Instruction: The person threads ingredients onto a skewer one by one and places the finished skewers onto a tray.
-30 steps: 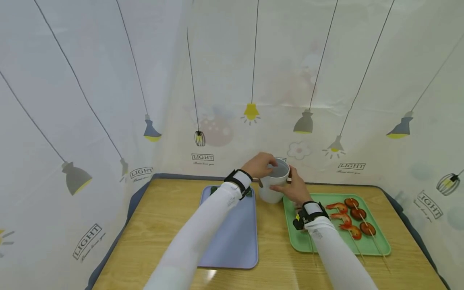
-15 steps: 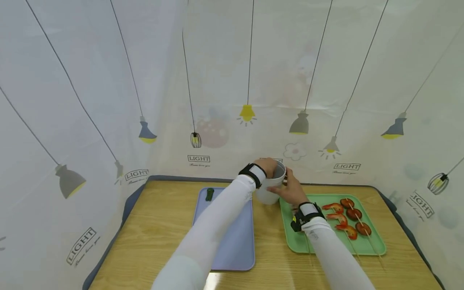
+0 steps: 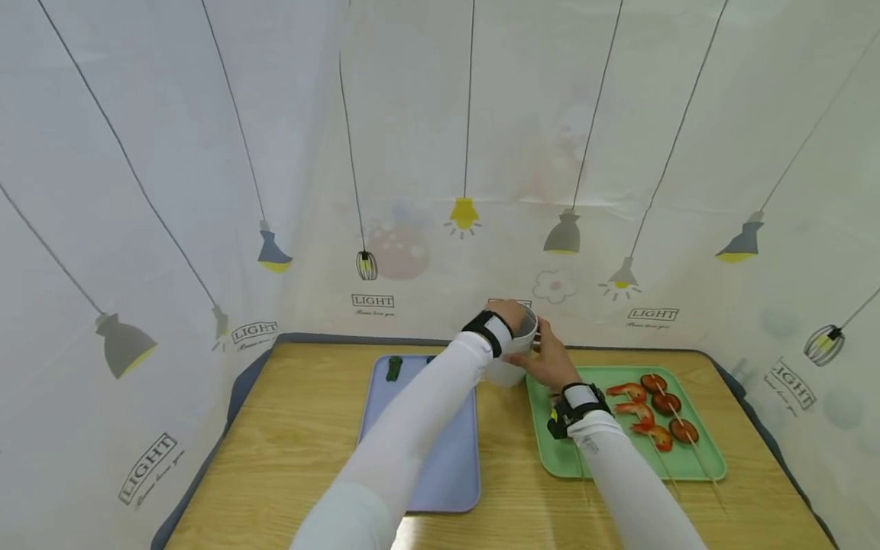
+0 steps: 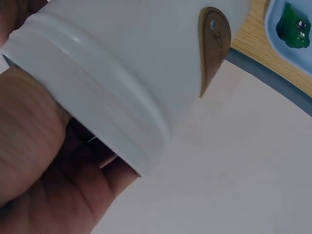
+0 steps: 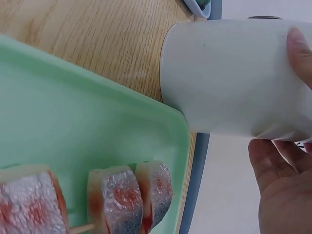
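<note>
A white bucket [image 3: 505,374] with a brown tab [image 4: 214,46] stands at the back of the table, between two trays. My left hand [image 3: 509,313] reaches over its rim and down inside. In the left wrist view, part of the left hand [image 4: 53,180] shows at the mouth, but the fingertips are hidden, as is anything between them. My right hand [image 3: 552,360] grips the bucket's right side, its thumb on the near wall and its fingers [image 5: 268,161] on the far side. Dark green pieces [image 3: 393,368] lie on the blue tray [image 3: 447,481], partly behind my left arm.
On the right, a green tray [image 3: 553,458] bears shrimp [image 3: 635,413] and brown round pieces [image 3: 665,403] on skewers. Fish chunks [image 5: 119,197] on a stick lie there too, mostly under my right wrist. A printed curtain [image 3: 426,153] rises behind the table.
My left hand has gone from the bucket's rim deeper inside, its wrist moving right and tilting down. The right hand keeps its hold. The head view has shifted slightly.
</note>
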### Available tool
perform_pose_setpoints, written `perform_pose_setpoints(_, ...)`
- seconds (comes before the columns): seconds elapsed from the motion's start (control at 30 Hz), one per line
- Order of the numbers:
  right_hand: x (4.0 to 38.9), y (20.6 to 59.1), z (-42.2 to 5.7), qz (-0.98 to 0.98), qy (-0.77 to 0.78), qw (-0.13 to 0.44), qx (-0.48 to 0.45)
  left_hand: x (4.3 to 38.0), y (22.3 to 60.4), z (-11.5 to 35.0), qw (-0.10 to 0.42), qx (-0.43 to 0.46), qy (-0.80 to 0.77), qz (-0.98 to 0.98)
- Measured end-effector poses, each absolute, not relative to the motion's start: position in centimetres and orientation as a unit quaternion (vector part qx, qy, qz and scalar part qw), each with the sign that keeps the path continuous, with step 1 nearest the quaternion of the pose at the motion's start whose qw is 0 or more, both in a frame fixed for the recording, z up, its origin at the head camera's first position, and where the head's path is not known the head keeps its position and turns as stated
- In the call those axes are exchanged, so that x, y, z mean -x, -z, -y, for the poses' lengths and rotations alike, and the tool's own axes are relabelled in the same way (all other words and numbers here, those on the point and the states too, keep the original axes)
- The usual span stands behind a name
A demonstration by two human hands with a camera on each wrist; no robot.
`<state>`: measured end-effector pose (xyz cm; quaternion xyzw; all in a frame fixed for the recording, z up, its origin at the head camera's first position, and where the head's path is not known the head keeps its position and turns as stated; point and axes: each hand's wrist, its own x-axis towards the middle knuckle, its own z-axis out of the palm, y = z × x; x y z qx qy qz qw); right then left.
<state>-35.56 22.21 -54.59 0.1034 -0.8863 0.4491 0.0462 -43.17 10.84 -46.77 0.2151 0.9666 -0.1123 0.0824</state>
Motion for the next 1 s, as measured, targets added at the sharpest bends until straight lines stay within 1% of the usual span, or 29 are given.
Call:
perform_pose_setpoints(0.13,35.5,54.6,-22.0,0.889,-0.444,0.045,-0.1,42.5,46.2,-10.9,0.074,-0.227,0.148,-0.96)
perform_pose_setpoints(0.33,35.5,54.6,-22.1,0.889,-0.444,0.045,-0.105,42.0,45.5,-10.6,0.042,-0.262,0.171,-0.949)
perform_pose_setpoints(0.57,35.6,54.8,-22.2,0.891,-0.44,0.046,-0.103,41.9,45.0,-9.5,0.002,-0.282,0.136,-0.95)
perform_pose_setpoints(0.8,35.5,54.8,-22.1,0.887,-0.45,0.038,-0.097,42.3,43.9,-7.0,-0.044,-0.316,0.141,-0.937)
perform_pose_setpoints(1.0,35.8,55.2,-22.1,0.885,-0.455,0.036,-0.094,41.4,41.7,-3.7,-0.075,-0.314,0.078,-0.943)
